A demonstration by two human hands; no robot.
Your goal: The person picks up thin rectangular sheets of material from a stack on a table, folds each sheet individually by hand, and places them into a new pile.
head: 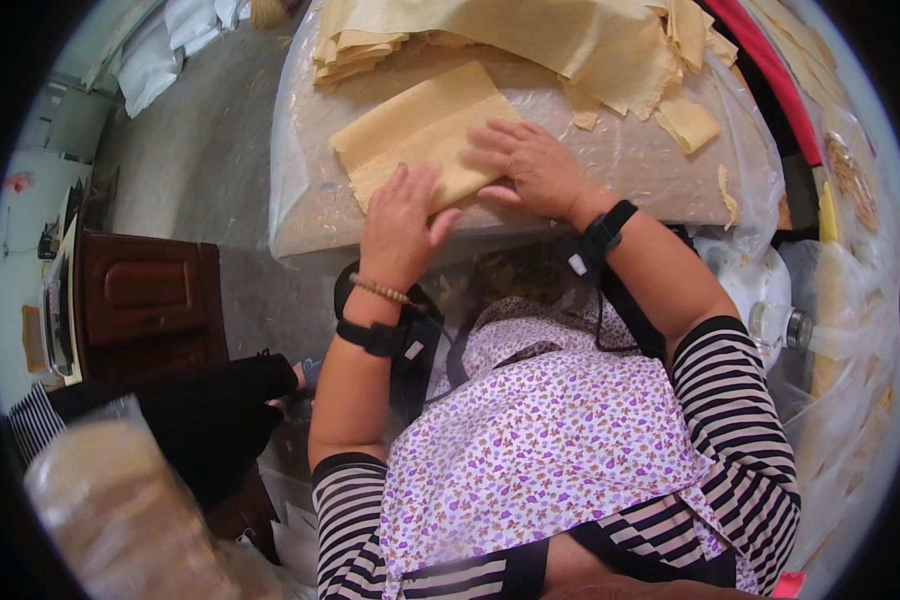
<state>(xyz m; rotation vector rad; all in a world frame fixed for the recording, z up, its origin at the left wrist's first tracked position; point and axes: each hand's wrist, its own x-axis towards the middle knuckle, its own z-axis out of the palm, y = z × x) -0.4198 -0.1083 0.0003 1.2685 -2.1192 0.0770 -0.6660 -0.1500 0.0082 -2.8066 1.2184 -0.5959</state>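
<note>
A folded pale-yellow sheet, perhaps tofu skin, (427, 112) lies flat on the plastic-covered table (615, 180). My left hand (409, 210) rests on its near left part, palm down, fingers spread a little. On the near right part lies my right hand (529, 165), its fingers slightly blurred and the thumb apart. Neither hand is closed around the sheet. Beyond them a stack of similar large sheets (510, 26) covers the far side of the table. A small folded piece (686, 124) and a thin scrap (726, 196) lie to the right.
At the left stands a dark wooden cabinet (150, 300), with white sacks (146, 75) on the floor beyond. A person in black clothing (195, 420) is at the lower left, near a plastic-wrapped bundle (120, 510). A lidded glass jar (780, 325) is at the right.
</note>
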